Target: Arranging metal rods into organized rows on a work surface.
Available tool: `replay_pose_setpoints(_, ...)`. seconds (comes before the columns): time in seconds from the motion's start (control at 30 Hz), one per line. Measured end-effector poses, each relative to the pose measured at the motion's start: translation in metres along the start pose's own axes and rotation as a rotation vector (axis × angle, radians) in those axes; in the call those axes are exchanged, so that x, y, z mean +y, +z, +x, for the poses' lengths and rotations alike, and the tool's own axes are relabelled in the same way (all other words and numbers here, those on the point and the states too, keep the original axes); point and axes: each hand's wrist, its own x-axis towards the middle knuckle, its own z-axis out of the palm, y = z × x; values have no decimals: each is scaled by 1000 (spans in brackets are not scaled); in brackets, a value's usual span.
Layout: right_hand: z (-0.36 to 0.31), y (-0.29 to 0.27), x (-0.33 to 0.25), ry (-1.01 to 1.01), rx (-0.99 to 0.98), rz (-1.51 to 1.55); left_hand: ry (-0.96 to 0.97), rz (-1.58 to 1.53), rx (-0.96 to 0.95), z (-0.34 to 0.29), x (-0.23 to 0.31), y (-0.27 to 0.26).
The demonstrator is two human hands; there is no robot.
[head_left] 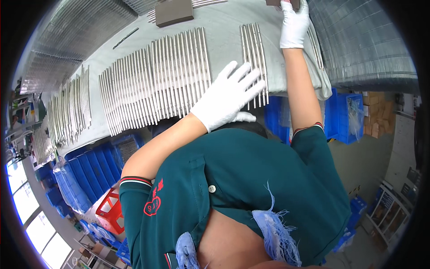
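Note:
My left hand (230, 96), in a white glove, is held over the table's near edge with its fingers spread. It reaches between a long row of slim silver metal rods (154, 78) and a smaller group of the same rods (254, 58). The fingertips overlap the smaller group; whether they touch it I cannot tell. At the far right, my gloved right hand (295, 27) is closed on a dark brown block (274, 2), partly cut off by the picture's upper edge. A similar brown block (174, 12) lies at the back of the table on some rods.
A dark drill bit (126, 38) lies on the grey-covered table (226, 40). More rods (69, 110) lie at the left. Stacked clear plastic packs (358, 45) border the right side. Blue bins (92, 168), a red crate (110, 210) and cardboard boxes (378, 114) stand lower down.

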Motion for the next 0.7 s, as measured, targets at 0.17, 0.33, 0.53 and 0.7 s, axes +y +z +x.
replay_pose_setpoints(0.17,-2,-4,3,-34,86,-52,148,-77,-26,19,-3,10)
replay_pose_setpoints(0.33,-6,-3,-1,-85,96,-97,143,-18,-58,29,-4,23)
replay_pose_setpoints(0.53,0,-8,-1,75,182,-16,226,-60,39,40,-8,17)
replay_pose_setpoints(0.7,1,-14,1,277,216,506,134,-30,-56,44,-13,13)
